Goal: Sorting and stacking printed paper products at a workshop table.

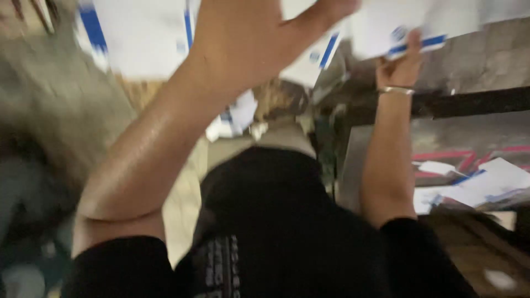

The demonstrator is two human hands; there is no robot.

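Note:
The picture is blurred by motion. My left hand (248,41) is raised at the top middle, its back towards me and its thumb spread to the right; the fingers run past the top edge. Behind it hang white sheets with blue edges (143,38). My right hand (402,66), with a metal bracelet at the wrist, is raised at the upper right and grips the lower edge of a white sheet with a blue stripe (386,30). My left thumb tip reaches close to that sheet.
My black top (287,232) fills the lower middle. At the right, a pile of white and blue sheets (486,185) lies on a grey surface with pink lines. A dark bar (475,102) crosses above it. More white sheets (234,118) lie below.

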